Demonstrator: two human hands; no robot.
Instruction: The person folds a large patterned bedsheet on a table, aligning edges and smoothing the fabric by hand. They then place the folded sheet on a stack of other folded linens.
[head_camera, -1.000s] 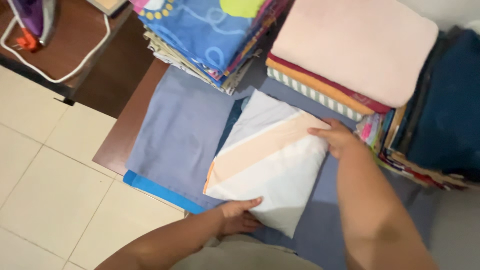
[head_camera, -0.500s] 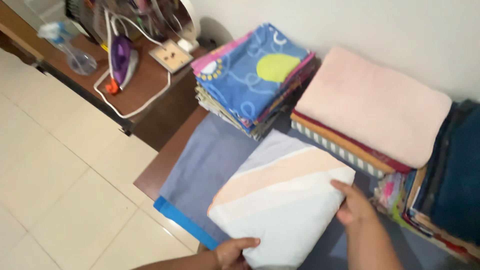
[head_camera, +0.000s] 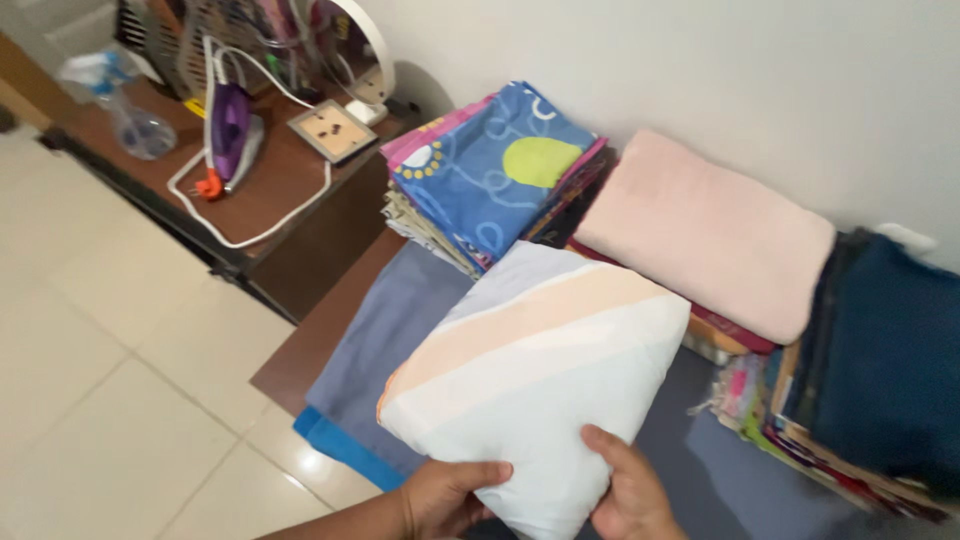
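Since it is already folded into a neat packet, the white and peach sheet looks finished; the left hand and right hand grip its near edge, lifting it above the grey-covered desk, beside three stacks: blue patterned, pink towel, navy.

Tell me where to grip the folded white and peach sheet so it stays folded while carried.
Grip the folded white and peach sheet at its near edge, coming from below, as the left hand and right hand do. It is a thick, floppy bundle tilted up, so probably two spread hands underneath, thumbs on top, keep the layers together.
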